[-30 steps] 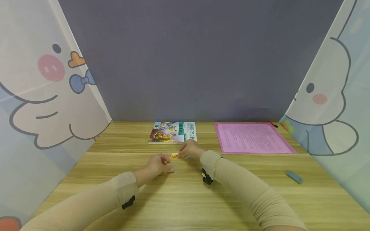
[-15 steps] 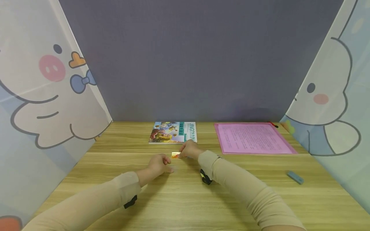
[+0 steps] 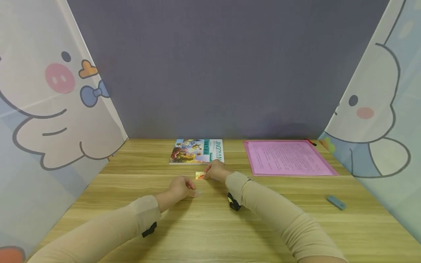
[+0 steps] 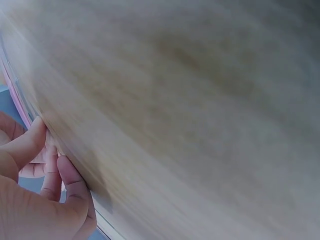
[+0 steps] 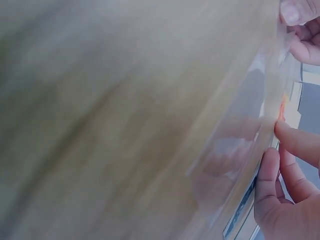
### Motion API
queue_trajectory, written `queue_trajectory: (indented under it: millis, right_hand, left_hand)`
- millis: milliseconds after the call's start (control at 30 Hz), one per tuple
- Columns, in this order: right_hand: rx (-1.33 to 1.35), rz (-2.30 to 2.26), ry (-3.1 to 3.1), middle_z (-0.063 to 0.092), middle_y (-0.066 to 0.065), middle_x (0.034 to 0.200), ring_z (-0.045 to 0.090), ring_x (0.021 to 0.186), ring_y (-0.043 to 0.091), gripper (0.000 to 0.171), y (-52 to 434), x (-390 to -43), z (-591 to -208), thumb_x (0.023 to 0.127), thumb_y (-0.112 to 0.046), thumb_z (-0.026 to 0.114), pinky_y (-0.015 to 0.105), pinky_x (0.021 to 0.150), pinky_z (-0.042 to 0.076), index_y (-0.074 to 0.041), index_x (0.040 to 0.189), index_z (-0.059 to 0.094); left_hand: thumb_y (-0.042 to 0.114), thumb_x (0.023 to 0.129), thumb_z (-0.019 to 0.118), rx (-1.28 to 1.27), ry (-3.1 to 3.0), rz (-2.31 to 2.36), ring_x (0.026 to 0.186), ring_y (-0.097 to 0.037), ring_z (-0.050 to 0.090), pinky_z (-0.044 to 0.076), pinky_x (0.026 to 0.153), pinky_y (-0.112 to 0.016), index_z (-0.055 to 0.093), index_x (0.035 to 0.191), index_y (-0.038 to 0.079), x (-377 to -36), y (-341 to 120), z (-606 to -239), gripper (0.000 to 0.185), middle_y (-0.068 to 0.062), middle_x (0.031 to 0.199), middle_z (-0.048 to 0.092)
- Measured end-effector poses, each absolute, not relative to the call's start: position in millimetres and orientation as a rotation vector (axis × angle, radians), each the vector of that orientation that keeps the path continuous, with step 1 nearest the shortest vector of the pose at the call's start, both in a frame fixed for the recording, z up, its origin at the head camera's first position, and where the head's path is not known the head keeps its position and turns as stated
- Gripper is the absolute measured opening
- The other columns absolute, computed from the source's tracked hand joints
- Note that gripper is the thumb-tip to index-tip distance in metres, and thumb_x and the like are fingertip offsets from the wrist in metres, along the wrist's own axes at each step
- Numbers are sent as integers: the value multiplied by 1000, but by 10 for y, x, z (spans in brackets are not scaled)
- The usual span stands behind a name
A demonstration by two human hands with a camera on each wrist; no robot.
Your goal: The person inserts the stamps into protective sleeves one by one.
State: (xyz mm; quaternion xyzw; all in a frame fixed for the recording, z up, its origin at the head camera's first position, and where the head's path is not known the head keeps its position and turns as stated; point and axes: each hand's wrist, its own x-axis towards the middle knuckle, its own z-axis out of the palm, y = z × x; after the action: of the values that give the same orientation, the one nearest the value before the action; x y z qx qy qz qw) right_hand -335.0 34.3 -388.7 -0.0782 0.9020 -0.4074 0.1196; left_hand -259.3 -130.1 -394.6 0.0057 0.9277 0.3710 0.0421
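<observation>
On the wooden table, a small yellow card with a red-orange picture (image 3: 199,175) lies just in front of the book. My right hand (image 3: 217,170) pinches its right edge between thumb and index finger; the fingers hide part of it. To the lower left, my left hand (image 3: 179,187) has thumb and fingers close together on the edge of a clear plastic sheet (image 5: 235,137). That sheet is glossy and mirrors the right hand in the right wrist view. How the sheet and card are joined, if at all, I cannot tell.
Behind the hands lies a colourful book (image 3: 194,151) with a white and teal strip. A pink folder (image 3: 289,157) with a printed page is at the back right. Nearer, on the right, lies a small blue-grey block (image 3: 336,202). A dark panel (image 3: 223,73) bounds the back.
The yellow card has risen or tilted slightly and shows more of its picture. My left fingers have shifted a touch to the right; the right hand stays nearly still.
</observation>
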Motion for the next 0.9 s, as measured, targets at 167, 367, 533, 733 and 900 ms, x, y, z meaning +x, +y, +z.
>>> queue_trajectory:
  millis: [167, 367, 533, 733, 900]
  right_hand:
    - [-247, -1221, 2607, 64, 3, 81, 58, 65, 12, 10, 361, -3337, -3892, 80, -10, 79, 21, 57, 47, -7, 79, 69]
    - [-256, -1281, 2566, 66, 4, 83, 60, 66, 14, 8, 394, -3360, -3893, 83, -11, 75, 23, 60, 50, -5, 82, 71]
    - [-252, -1383, 2489, 70, 6, 82, 62, 64, 14, 8, 418, -3414, -3906, 85, -9, 74, 25, 62, 56, -2, 88, 71]
    - [-273, -1496, 2460, 68, 6, 78, 62, 64, 14, 7, 442, -3438, -3878, 85, -6, 72, 26, 61, 58, -1, 88, 70]
    - [-286, -1579, 2453, 67, 6, 79, 61, 66, 14, 7, 458, -3422, -3816, 84, -2, 71, 26, 64, 58, 1, 90, 69]
  left_hand:
    - [5, 70, 86, 9, 2827, 1139, 67, -13, 47, 40, 58, -20, 68, 74, 6, -2563, -1293, -3936, 18, 0, 71, 56]
    - [6, 70, 86, 10, 2828, 1135, 67, -12, 49, 40, 58, -19, 68, 72, 6, -2565, -1295, -3919, 18, 0, 71, 60]
    - [7, 72, 85, 24, 2814, 1125, 65, -12, 49, 40, 56, -19, 68, 72, 6, -2586, -1313, -3888, 17, -1, 70, 62]
    - [3, 78, 79, 3, 2711, 1225, 64, -13, 54, 48, 57, -22, 67, 77, 2, -2623, -1363, -3814, 13, -5, 74, 65]
    - [-1, 81, 74, 10, 2585, 1348, 63, -13, 57, 52, 59, -24, 65, 83, 0, -2703, -1439, -3846, 10, -5, 75, 65]
